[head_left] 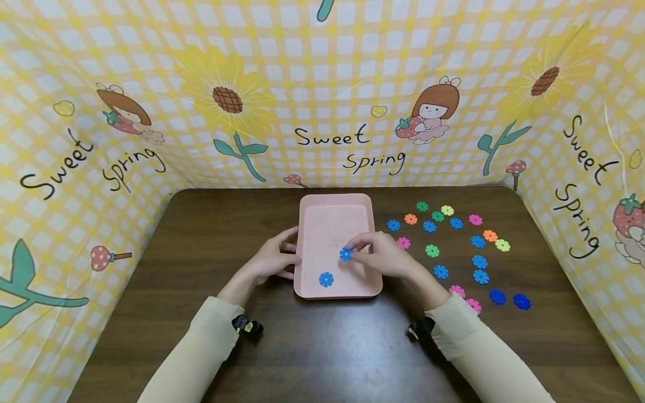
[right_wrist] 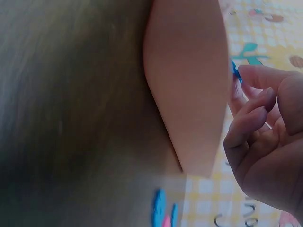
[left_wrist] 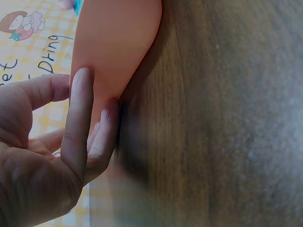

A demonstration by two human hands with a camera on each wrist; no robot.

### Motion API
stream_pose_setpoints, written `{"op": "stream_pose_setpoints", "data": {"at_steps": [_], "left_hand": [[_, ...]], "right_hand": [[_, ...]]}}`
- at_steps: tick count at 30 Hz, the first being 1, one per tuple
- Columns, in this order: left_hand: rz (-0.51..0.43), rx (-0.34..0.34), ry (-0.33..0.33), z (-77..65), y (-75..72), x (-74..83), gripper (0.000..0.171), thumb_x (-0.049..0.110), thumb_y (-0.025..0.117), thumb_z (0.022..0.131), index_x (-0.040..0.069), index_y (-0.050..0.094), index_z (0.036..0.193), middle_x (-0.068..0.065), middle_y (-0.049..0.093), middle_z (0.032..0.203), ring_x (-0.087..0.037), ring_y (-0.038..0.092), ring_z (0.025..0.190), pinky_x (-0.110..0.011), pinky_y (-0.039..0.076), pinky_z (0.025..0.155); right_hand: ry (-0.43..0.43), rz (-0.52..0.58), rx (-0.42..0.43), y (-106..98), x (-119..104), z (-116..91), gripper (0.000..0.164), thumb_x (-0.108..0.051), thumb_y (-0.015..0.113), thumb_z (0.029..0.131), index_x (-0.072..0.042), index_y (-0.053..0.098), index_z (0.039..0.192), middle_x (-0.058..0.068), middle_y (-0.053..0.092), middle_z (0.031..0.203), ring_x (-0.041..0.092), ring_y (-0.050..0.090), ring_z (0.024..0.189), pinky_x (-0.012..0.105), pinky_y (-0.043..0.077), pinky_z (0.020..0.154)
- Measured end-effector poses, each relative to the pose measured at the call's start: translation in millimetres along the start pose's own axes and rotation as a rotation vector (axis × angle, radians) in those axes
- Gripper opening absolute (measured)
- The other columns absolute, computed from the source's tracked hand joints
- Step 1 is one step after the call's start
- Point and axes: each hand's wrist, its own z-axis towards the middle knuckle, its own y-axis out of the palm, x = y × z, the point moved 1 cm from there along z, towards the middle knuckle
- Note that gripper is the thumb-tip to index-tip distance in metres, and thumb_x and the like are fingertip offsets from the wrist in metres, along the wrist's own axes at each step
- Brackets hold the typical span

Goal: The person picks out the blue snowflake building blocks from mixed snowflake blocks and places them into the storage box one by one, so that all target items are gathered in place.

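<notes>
My right hand [head_left: 388, 254] pinches a blue disc [head_left: 345, 254] above the tray [head_left: 327, 224]. My left hand [head_left: 269, 258], fingers extended without clenching, touches the tray's left wall. A second disc [head_left: 326, 279] lies inside, by the near edge. Working room: surface [head_left: 201, 235] toward its left edge. Loose discs [head_left: 431, 251] lie rightward.

Before me, the brown wood-grained worktop [head_left: 327, 347] carries a pink tray [head_left: 325, 229] and, to its right, scattered colourful notched discs [head_left: 432, 251].
</notes>
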Motion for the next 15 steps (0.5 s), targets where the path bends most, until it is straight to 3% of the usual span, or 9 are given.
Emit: {"op": "stream_pose_setpoints", "data": {"at_steps": [8,15], "left_hand": [[-0.004,-0.003,-0.007,0.5,-0.2,-0.5,0.087,-0.001,0.068,0.09,0.021,0.03,0.165,-0.027,0.051,0.131,-0.031,0.071,0.089,-0.047,0.065,0.068],[-0.007,-0.005,-0.005,1.2,0.4,0.2,0.086,-0.001,0.068,0.09,0.02,0.03,0.165,-0.027,0.051,0.13,-0.032,0.071,0.091,-0.048,0.064,0.068]], "right_hand": [[-0.043,-0.002,-0.03,28,-4,19,0.01,-0.008,0.075,0.094,-0.007,0.078,0.104,-0.003,0.071,0.09,0.015,0.062,0.086,0.027,0.051,0.068],[-0.01,-0.06,-0.045,45,-3,27,0.011,-0.011,0.075,0.094,-0.01,0.077,0.104,-0.005,0.07,0.09,0.012,0.063,0.084,0.03,0.055,0.077]]}}
